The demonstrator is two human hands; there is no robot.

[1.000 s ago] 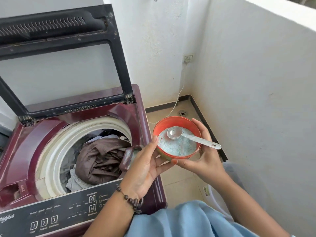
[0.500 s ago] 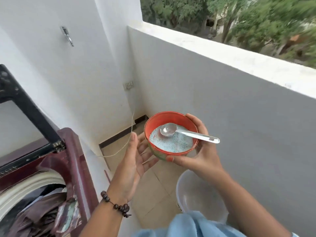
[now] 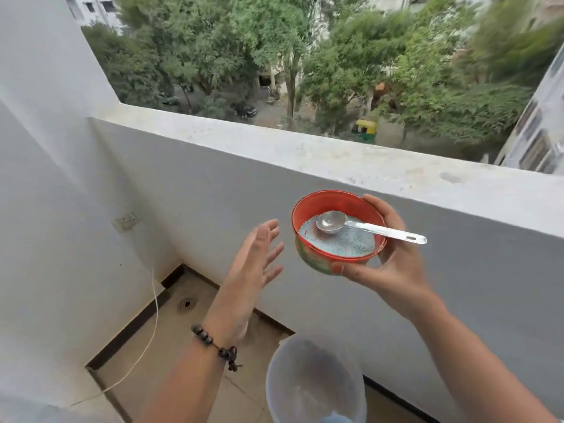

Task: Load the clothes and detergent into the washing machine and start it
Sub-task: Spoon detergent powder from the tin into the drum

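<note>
the right hand point(image 3: 393, 264) holds the orange bowl point(image 3: 337, 232) up in the air in front of the balcony wall point(image 3: 351, 166), thumb curled over the near rim and the fingers point(image 3: 380, 209) wrapped round the far side, so the bowl sits cradled from beneath. the left hand point(image 3: 256, 261) hangs just beside it, not touching, its fingers straight and spread, holding nothing. inside the bowl lies a shallow bed of pale blue detergent powder point(image 3: 341, 244), and a metal spoon point(image 3: 366, 228) rests loose on it, the handle sticking out past the rim on the right. the bowl looks light and stiff, probably plastic, easy to carry one-handed, but the powder is loose and would spill with any tilt, and the spoon could slide out, so the best hold seems to be the one it has now, under the base with a thumb on the rim, or the spoon taken by its handle. the washing machine is not in sight from here. below stands a translucent white bucket point(image 3: 311, 380) on the tiled floor point(image 3: 183, 346), with a floor drain point(image 3: 186, 304) and a thin white cord point(image 3: 152, 325) trailing near the corner; beyond the wall are trees and a street.
</note>
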